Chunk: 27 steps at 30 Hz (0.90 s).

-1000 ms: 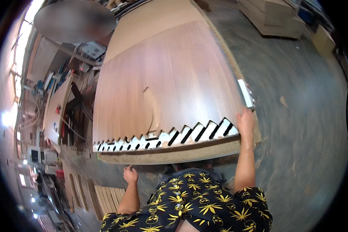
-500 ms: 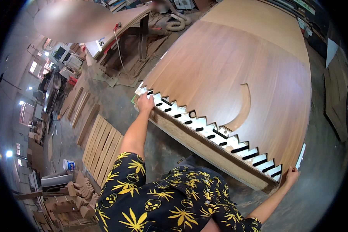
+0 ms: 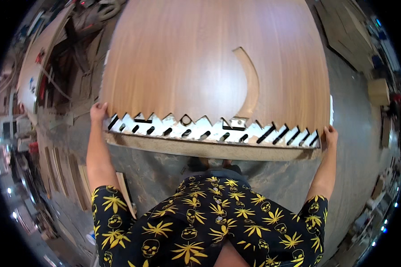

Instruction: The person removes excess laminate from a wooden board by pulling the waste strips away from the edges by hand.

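A large wood-grain panel (image 3: 182, 66) with a zigzag near edge lies before me. Under that edge shows a white strip (image 3: 158, 130) with slanted black slots, above a thick board edge (image 3: 209, 150). My left hand (image 3: 99, 112) is closed on the panel's near left corner, thumb on top. At the near right corner my right hand (image 3: 330, 135) pinches the panel's side; its fingertips are partly hidden. A pale curved shape (image 3: 251, 84) shows on the panel; whether it lies on top or is cut in, I cannot tell. Its near end meets a small metal plate (image 3: 238, 122).
On the left stands a worktable (image 3: 35, 66) with a cable hanging from it. Wooden strips (image 3: 75, 178) lie on the floor at the lower left. Large sheets (image 3: 343, 33) lie at the far right, near a cardboard-coloured box (image 3: 378, 92).
My view has turned, so the panel's near edge now runs almost level across it. The left hand has moved from the strip's left end to the panel's side. The right hand stays at its corner.
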{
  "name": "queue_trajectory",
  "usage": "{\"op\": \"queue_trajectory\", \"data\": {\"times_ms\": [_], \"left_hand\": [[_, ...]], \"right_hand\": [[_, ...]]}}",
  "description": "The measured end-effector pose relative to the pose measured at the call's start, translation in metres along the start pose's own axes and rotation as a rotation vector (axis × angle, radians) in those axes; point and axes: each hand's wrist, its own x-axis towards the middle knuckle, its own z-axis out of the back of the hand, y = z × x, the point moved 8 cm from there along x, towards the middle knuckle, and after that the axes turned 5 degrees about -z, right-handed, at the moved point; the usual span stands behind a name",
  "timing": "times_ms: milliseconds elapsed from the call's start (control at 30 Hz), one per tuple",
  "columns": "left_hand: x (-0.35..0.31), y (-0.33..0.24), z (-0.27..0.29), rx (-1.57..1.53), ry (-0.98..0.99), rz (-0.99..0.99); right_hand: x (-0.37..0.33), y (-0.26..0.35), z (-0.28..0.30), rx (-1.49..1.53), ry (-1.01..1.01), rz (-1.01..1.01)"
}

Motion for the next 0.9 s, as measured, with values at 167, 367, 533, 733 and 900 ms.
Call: {"op": "queue_trajectory", "data": {"times_ms": [167, 367, 533, 733, 900], "left_hand": [[-0.014, 0.004, 0.009, -0.175, 0.089, 0.147], [-0.008, 0.007, 0.017, -0.152, 0.110, 0.125], [-0.014, -0.009, 0.009, -0.190, 0.112, 0.124], [-0.006, 0.021, 0.007, -0.307, 0.011, 0.150], [-0.008, 0.006, -0.001, -0.275, 0.019, 0.152]], "right_hand": [[-0.011, 0.020, -0.013, -0.023, 0.008, -0.070], [-0.020, 0.035, -0.015, 0.030, -0.029, -0.080], [-0.021, 0.025, -0.011, 0.029, -0.020, -0.116], [-0.023, 0.037, -0.016, 0.045, -0.023, -0.148], [-0.024, 0.028, -0.010, 0.064, -0.025, -0.160]]}}
